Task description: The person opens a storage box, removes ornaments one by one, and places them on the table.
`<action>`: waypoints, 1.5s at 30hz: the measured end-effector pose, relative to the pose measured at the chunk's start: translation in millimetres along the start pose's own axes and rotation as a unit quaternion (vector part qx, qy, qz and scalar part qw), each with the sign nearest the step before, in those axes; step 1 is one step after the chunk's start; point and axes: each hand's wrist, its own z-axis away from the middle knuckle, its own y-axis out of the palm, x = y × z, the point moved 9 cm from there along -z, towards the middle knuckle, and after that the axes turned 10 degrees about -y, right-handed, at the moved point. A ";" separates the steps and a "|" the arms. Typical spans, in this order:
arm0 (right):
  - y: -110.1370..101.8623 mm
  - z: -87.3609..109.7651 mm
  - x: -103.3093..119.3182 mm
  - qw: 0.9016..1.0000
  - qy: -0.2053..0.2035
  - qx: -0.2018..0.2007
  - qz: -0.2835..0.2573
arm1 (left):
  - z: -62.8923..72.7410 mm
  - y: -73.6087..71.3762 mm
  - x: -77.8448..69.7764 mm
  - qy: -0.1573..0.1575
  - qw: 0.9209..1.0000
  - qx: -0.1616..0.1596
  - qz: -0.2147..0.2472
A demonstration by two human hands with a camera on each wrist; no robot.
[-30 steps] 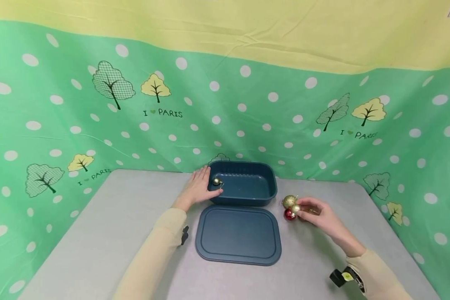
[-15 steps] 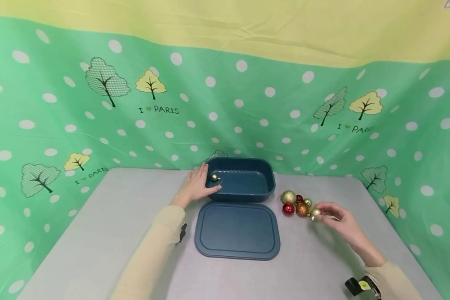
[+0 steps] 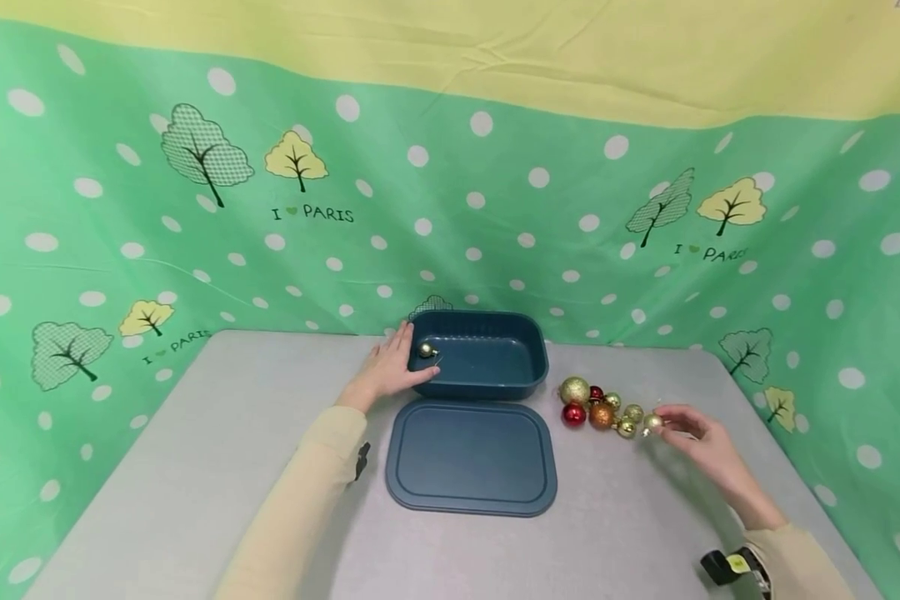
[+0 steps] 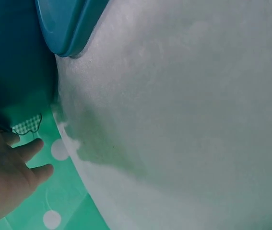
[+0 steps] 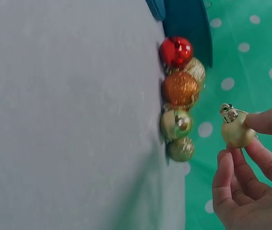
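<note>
My right hand (image 3: 701, 442) pinches a small pale-gold Christmas bauble (image 5: 237, 132) between thumb and fingertips, its cap and loop facing away from the palm. Just left of it on the table lie several other baubles, among them a large glittery gold bauble (image 3: 574, 391), a shiny red bauble (image 3: 573, 414) and an orange bauble (image 3: 602, 416). With fingers straight, my left hand (image 3: 387, 367) rests against the left end of a dark blue box (image 3: 487, 390), thumb at its front rim. A small gold bauble (image 3: 425, 350) lies inside the box at the left.
The matching blue lid (image 3: 471, 458) lies flat on the grey table (image 3: 195, 467), directly in front of the box. A green dotted cloth (image 3: 495, 242) hangs behind the table and along both sides.
My right hand has moved rightward, away from the cluster, with the pale-gold bauble; more baubles are now uncovered. My left hand keeps its place on the box while the head view shifts slightly.
</note>
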 end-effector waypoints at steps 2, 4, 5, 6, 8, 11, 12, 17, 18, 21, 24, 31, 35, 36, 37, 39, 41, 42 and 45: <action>-0.6 -1.9 -5.4 1.000 0.006 0.005 0.004 | -0.3 1.3 0.9 -0.001 1.000 0.008 0.011; -0.7 -3.4 -10.9 1.000 0.012 0.009 0.006 | -0.6 2.3 0.9 0.001 1.000 0.014 0.024; -0.3 -3.9 -14.2 1.000 0.016 0.011 0.007 | -0.7 2.9 0.8 0.000 0.999 0.018 0.029; 0.4 -4.2 -17.4 1.000 0.020 0.013 0.003 | -0.8 3.5 0.6 0.001 0.999 0.021 0.034; 1.8 -4.7 -23.3 0.999 0.029 0.017 -0.004 | -1.0 4.4 0.0 0.003 0.999 0.024 0.039; 4.8 -5.5 -31.2 0.999 0.042 0.024 -0.015 | -0.5 5.2 -0.8 0.004 0.999 0.025 0.045; 5.8 -5.9 -33.3 0.998 0.046 0.025 -0.017 | -0.5 5.6 -0.6 0.003 0.999 0.026 0.046; 8.4 -7.9 -40.5 0.998 0.064 0.028 0.002 | 0.0 7.0 2.0 -0.014 0.998 0.034 0.060; 8.7 -8.4 -41.3 0.997 0.066 0.030 0.008 | 0.1 7.2 2.4 -0.017 0.997 0.037 0.063; 9.3 -9.1 -44.6 0.996 0.075 0.035 0.019 | 0.7 7.2 2.7 -0.024 0.996 0.043 0.070; 9.7 -9.4 -48.9 0.995 0.088 0.038 0.028 | 1.8 6.2 1.4 -0.022 0.996 0.044 0.072; 9.0 -10.3 -57.2 0.993 0.113 0.034 0.021 | 2.3 4.3 -0.4 -0.022 0.996 0.043 0.074; 8.4 -10.9 -60.6 0.992 0.120 0.031 0.018 | 1.9 4.0 0.6 -0.021 0.996 0.042 0.077; 8.6 -11.1 -61.2 0.992 0.122 0.031 0.019 | 1.5 4.1 1.3 -0.021 0.996 0.042 0.078; 8.6 -11.7 -61.7 0.992 0.120 0.032 0.020 | 1.2 4.3 2.2 -0.022 0.996 0.041 0.077; 8.8 -12.4 -63.5 0.992 0.119 0.031 0.015 | 0.9 4.3 3.0 -0.023 0.996 0.041 0.077; 7.6 -12.8 -64.4 0.993 0.117 0.029 0.010 | 1.1 4.2 3.6 -0.022 0.996 0.041 0.076; 6.8 -12.8 -64.4 0.993 0.115 0.030 0.009 | 1.5 3.9 3.9 -0.021 0.996 0.040 0.076; 4.0 -11.8 -63.3 0.993 0.115 0.037 0.011 | 2.4 3.9 4.6 -0.024 0.996 0.043 0.072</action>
